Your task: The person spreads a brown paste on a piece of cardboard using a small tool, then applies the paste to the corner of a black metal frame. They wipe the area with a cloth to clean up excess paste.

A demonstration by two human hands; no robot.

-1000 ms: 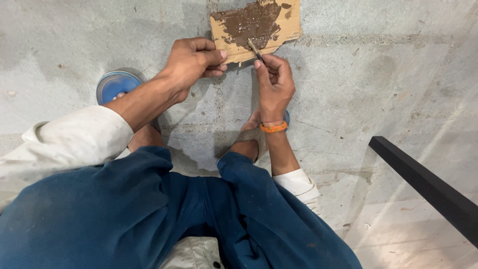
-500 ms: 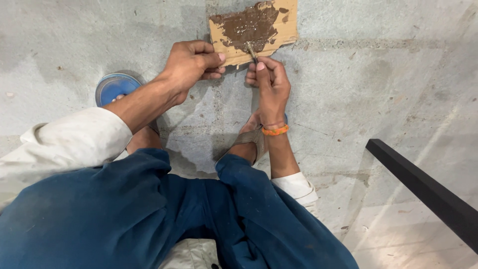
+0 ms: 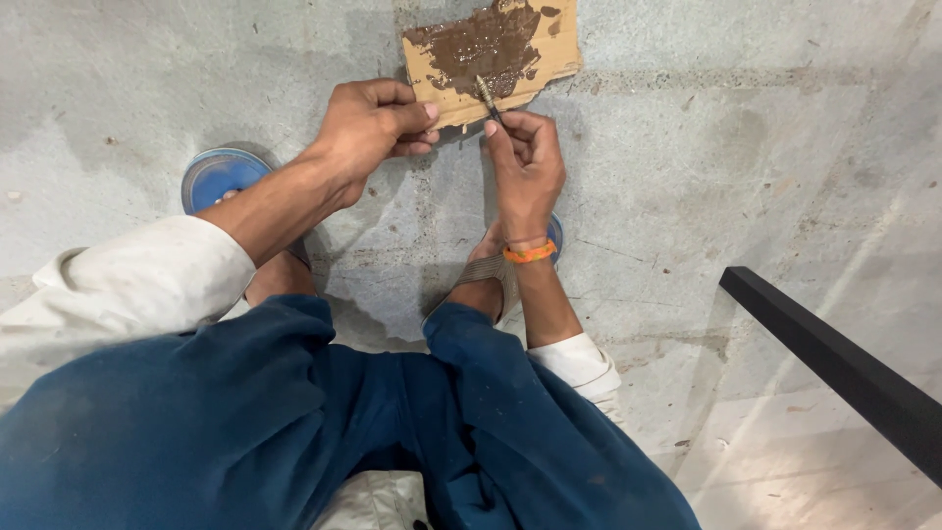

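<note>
Head view, the only one: your left hand [image 3: 368, 123] is closed in a loose fist, thumb and forefinger pinching the near edge of the cardboard scrap [image 3: 491, 59] that lies flat on the concrete floor [image 3: 736, 157], up at the top of frame. Your right hand [image 3: 525, 162] has fingers curled tight round a thin stick-like tool [image 3: 486, 96], tip resting on the brown paste smear [image 3: 481, 44] that covers most of the card. Handling, as I judge it: the cardboard is light, floppy and torn at the edges, so it will slide or buckle if you push with the tool; hold it by the bare tan margin, not the wet-looking patch, which is probably sticky and will foul your fingers. The tool looks slim and stiff, easy to roll in the grip; keep the pinch low near the tip. I can't tell what the tool is made of. Around you: blue sandals [image 3: 216, 177] under each foot, one just behind your right wrist with its orange wristband [image 3: 530, 253]. A black bar [image 3: 834, 363] runs diagonally at right, well apart from the work. Your knees crowd your elbows.
</note>
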